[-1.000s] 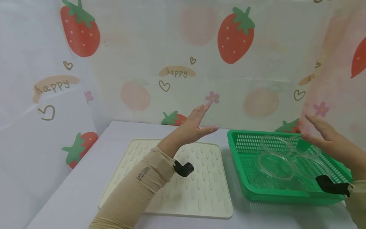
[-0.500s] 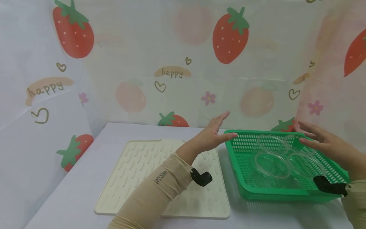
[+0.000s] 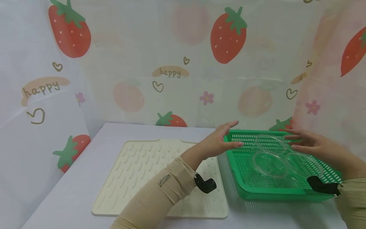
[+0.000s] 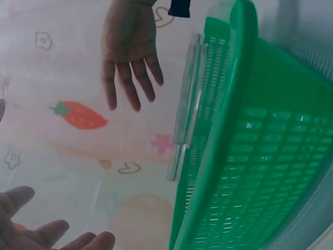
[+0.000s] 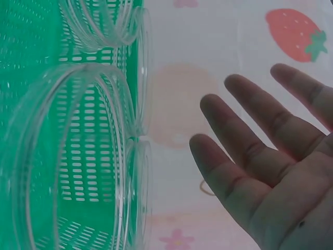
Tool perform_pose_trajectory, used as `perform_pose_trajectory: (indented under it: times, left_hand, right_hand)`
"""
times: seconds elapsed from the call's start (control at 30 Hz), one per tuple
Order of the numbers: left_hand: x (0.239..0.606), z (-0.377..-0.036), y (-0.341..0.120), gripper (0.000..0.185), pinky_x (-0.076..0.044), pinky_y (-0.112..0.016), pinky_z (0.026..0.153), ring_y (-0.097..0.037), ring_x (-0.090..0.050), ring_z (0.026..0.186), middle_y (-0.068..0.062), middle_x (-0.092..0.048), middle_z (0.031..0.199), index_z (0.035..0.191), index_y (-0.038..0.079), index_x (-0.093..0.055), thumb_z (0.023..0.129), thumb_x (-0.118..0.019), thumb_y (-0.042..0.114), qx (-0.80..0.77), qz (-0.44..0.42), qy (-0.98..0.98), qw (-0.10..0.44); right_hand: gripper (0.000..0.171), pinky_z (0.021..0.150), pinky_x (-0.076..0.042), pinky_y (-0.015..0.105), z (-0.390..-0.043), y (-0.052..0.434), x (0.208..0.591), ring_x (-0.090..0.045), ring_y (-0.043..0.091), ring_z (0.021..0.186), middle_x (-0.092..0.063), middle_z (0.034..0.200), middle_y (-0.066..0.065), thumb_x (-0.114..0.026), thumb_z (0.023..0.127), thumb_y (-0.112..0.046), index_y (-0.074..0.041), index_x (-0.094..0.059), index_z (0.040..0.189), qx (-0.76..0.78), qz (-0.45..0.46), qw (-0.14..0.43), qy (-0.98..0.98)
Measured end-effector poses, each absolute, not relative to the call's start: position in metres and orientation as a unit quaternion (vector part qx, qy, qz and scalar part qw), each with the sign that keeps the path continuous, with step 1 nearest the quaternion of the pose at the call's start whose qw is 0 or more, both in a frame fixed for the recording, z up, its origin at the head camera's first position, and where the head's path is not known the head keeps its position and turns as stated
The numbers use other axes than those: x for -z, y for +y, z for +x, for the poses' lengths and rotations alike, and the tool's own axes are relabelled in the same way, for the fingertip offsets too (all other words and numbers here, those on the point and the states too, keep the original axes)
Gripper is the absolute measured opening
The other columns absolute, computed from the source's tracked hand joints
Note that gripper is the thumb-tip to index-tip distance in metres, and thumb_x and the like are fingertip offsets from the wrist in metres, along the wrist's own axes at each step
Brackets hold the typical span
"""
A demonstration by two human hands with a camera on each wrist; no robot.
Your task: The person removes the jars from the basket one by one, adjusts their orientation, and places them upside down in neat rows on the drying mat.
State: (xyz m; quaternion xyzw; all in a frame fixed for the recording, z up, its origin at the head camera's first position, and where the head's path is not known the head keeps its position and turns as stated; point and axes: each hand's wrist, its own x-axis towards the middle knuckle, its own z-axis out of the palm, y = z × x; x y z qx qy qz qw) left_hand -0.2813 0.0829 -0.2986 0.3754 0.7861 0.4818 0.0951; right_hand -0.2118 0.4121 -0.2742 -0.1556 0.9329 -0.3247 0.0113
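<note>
Item: green plastic basket point(image 3: 246, 187), perforated walls, on white table point(image 3: 71, 187) at right, just beside cream drying mat point(image 3: 143, 178).
Contents: 4 clear round dishes; nearest-left dish point(image 3: 268, 163), far-left dish point(image 3: 270, 143), others partly hidden behind right hand.
Orientation: basket's long axis runs near-to-far, slightly angled; lies btwn the two hands.
L hand point(image 3: 221, 140): at basket's far-left corner, palm facing right twd basket wall, fingers straight and together, thumb up; holds nothing. Contact w/ rim: cannot tell, looks just beside.
R hand point(image 3: 310, 144): over basket's far-right side, fingers extended and spread, palm facing left; holds nothing, above the dishes.
Nearer hand: both about equally close, one per long side.
Forearms: beige sleeves, black wrist mounts.
Backdrop: strawberry-print sheet.
</note>
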Motion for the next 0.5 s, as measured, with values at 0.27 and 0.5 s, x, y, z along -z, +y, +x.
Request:
perform_pose_trajectory:
  times: [0.27, 0.5]
  left_hand:
    - [0.306, -0.276, 0.08, 0.074, -0.041, -0.037, 0.094, -0.016, -0.033, 0.13, 0.013, -0.019, 0.147, 0.143, 0.038, -0.02, 0.083, -0.064, 0.04, -0.502, 0.382, 0.767, 0.117]
    - [0.313, -0.275, 0.075, 0.073, -0.042, -0.034, 0.094, -0.016, -0.032, 0.131, 0.014, -0.016, 0.148, 0.142, 0.041, -0.019, 0.084, -0.064, 0.037, -0.518, 0.384, 0.752, 0.135]
  right_hand:
    - [0.056, 0.077, -0.047, 0.02, -0.215, 0.408, 0.279, -0.053, -0.002, 0.105, -0.05, 0.122, -0.019, -0.054, 0.091, -0.01, -0.007, -0.03, 0.141, 0.366, -0.217, 0.039, 0.904]
    - [0.053, 0.078, -0.048, 0.022, -0.218, 0.407, 0.285, -0.054, -0.001, 0.105, -0.053, 0.123, -0.008, -0.056, 0.09, -0.008, -0.006, -0.033, 0.137, 0.395, -0.215, 0.091, 0.889]
